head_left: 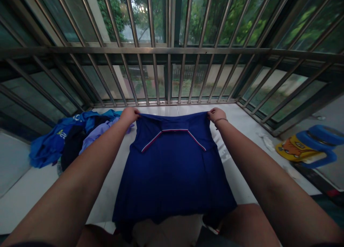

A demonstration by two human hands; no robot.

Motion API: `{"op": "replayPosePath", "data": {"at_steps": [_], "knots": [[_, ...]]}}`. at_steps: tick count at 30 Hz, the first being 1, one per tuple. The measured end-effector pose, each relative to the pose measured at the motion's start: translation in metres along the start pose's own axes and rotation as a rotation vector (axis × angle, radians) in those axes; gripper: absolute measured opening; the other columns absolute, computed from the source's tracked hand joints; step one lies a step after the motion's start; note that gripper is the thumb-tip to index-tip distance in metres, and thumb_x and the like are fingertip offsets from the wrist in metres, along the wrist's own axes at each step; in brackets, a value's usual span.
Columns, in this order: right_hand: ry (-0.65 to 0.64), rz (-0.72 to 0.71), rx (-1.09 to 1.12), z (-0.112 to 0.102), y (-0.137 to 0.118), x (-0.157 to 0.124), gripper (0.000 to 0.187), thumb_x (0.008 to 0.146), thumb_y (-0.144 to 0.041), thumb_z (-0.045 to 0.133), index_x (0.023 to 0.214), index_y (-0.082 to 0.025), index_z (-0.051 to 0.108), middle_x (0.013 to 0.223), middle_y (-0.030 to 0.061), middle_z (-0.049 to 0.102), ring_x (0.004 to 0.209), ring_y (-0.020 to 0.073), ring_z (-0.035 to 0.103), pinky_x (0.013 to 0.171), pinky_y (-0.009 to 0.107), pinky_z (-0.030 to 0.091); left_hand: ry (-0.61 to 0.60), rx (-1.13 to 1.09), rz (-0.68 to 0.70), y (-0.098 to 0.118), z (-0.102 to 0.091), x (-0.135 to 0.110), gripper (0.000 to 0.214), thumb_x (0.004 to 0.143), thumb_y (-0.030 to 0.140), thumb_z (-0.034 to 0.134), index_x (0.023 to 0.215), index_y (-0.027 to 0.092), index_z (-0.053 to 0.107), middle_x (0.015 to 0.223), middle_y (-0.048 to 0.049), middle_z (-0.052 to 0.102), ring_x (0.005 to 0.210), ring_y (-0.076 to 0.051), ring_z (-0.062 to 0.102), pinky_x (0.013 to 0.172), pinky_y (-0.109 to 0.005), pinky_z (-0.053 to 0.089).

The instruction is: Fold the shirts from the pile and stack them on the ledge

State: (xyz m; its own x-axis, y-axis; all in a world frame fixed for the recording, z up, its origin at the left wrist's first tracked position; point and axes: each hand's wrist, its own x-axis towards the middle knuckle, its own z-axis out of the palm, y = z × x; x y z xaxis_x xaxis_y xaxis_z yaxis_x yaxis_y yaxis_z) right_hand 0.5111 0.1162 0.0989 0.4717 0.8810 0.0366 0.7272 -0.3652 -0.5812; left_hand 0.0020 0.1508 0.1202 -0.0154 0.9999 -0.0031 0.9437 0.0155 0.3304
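Observation:
A dark blue shirt (174,172) with red and white piping lies spread over the white ledge, its lower edge reaching toward my legs. Pinched at its far left corner is my left hand (130,115). At the far right corner my right hand (217,116), with a thin band at the wrist, grips the fabric between thumb and fingers. The shirt's top edge stretches between both hands and sags slightly in the middle. My forearms run along either side of it.
A pile of blue, black and purple clothes (77,132) sits left of the shirt. On the right stands a yellow and blue jug (303,146) with a handle, near crumpled white tissue (267,142). Metal window bars (169,75) rise behind the white ledge (233,132).

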Motion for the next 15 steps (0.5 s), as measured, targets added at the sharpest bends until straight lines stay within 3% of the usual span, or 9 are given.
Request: {"op": "replayPosePath", "data": {"at_steps": [3,7,10,13,15], "knots": [[0.083,-0.066,0.131,-0.018,-0.009,-0.009,0.019,0.099,-0.032,0.067,0.108,-0.017,0.072,0.112,0.0110,0.080,0.099,0.0209,0.077,0.089,0.029,0.062,0.199,-0.062,0.055,0.012,-0.023,-0.011,0.026,0.090,0.028,0.069,0.111,0.022,0.084,0.104,-0.0040,0.084,0.100,-0.024,0.075,0.087,-0.029,0.054],[0.093,-0.135,0.308,-0.041,0.021,-0.062,0.023,0.102,-0.041,0.063,0.111,-0.020,0.067,0.118,0.0101,0.079,0.097,0.0195,0.080,0.086,0.029,0.066,0.301,-0.121,0.138,-0.004,-0.032,-0.073,0.024,0.092,0.033,0.071,0.110,0.023,0.084,0.113,-0.0047,0.082,0.105,-0.026,0.073,0.097,-0.034,0.057],[-0.010,-0.177,0.471,-0.049,0.074,-0.130,0.041,0.095,-0.062,0.072,0.109,-0.024,0.067,0.107,0.0102,0.081,0.099,0.0272,0.082,0.092,0.040,0.068,0.212,-0.179,0.166,-0.043,-0.007,-0.144,0.022,0.095,0.035,0.069,0.110,0.029,0.083,0.127,-0.0038,0.079,0.121,-0.028,0.070,0.106,-0.037,0.058],[-0.167,-0.149,0.353,-0.048,0.130,-0.202,0.050,0.089,-0.076,0.071,0.109,-0.030,0.071,0.103,0.0109,0.082,0.101,0.0315,0.082,0.096,0.047,0.067,0.079,-0.269,0.251,-0.083,0.035,-0.214,0.020,0.094,0.041,0.067,0.103,0.031,0.082,0.133,-0.0067,0.074,0.124,-0.029,0.071,0.104,-0.040,0.062],[-0.252,-0.236,0.339,-0.045,0.158,-0.247,0.055,0.088,-0.077,0.070,0.112,-0.027,0.072,0.119,0.0123,0.081,0.105,0.0317,0.081,0.095,0.046,0.068,0.055,-0.280,0.321,-0.100,0.059,-0.255,0.032,0.095,0.048,0.063,0.114,0.030,0.081,0.142,-0.0097,0.069,0.129,-0.031,0.070,0.110,-0.046,0.061]]}}
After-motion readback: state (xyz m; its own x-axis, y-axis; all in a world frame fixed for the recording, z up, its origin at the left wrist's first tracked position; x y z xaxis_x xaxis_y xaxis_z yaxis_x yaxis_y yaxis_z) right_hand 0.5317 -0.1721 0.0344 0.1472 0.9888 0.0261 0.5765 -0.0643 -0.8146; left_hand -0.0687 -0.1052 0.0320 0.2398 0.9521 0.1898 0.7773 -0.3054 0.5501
